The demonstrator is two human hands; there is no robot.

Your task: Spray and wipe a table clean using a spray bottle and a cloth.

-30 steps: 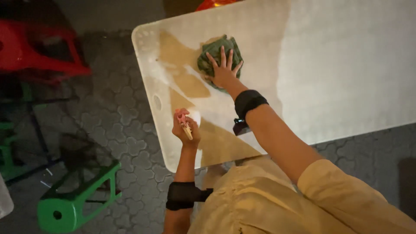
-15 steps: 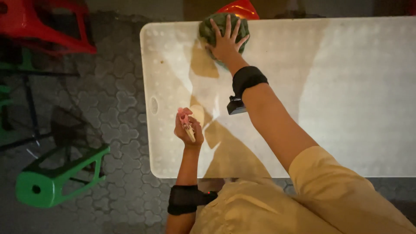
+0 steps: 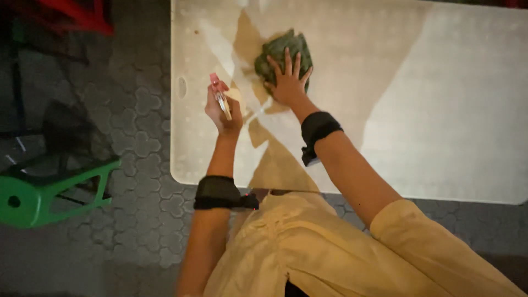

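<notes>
Two bare hands work over a white plastic table (image 3: pixel 440 110), which serves as the landmark here. The right hand (image 3: pixel 287 82) lies flat on a crumpled dark green cloth (image 3: pixel 283 52), fingers spread and pressing down on it rather than gripping; the cloth sits on the table's top toward its left end, with part of it showing beyond the fingertips. The left hand (image 3: pixel 223 113) hovers just left of the cloth, over the same end of the table, its fingers clenched around a small spray bottle (image 3: pixel 220 96) with a pink head and a pale body. The bottle is tilted, its pink head pointing away from the person; the blur makes it hard to tell whether a finger rests on the trigger. Each forearm wears a black band (image 3: pixel 318 129) near the wrist or elbow. Around the cloth the table's surface looks darker and tan in broad streaks, possibly wet or shadowed. A yellow garment (image 3: pixel 308 247) fills the lower middle, below the table's near edge. Well to the left of the table, on the grey paved floor (image 3: pixel 137 137), lies a green stool (image 3: pixel 49 190) on its side, and red furniture (image 3: pixel 82 14) shows beyond the table's far left corner.
</notes>
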